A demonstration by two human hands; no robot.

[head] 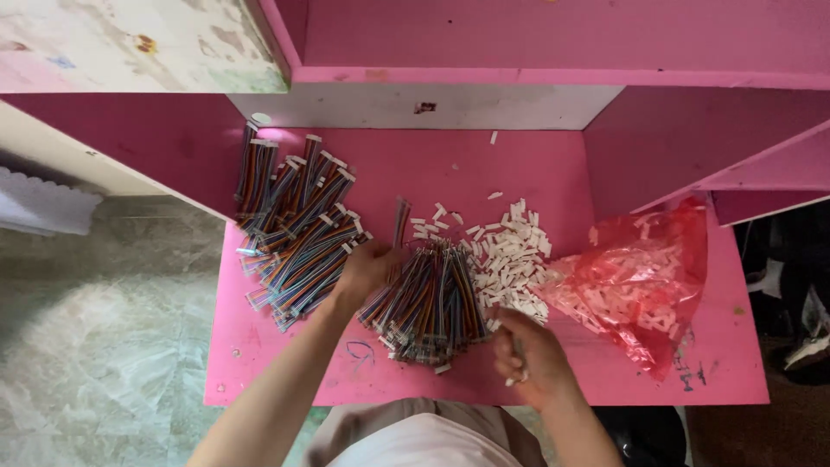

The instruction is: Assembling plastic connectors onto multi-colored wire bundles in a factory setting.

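Fingers of the left hand [367, 266] close on one striped ribbon cable [399, 223], lifting it above the middle heap of cables [428, 307]. Curled together, the right hand [529, 353] pinches a small white connector [517, 377] near the desk's front edge. On the pink desk [605, 380], a second cable pile [298, 233] lies left; loose white connectors [510, 255] lie right. Beside them, a red plastic bag [640, 277] holds more white connectors.
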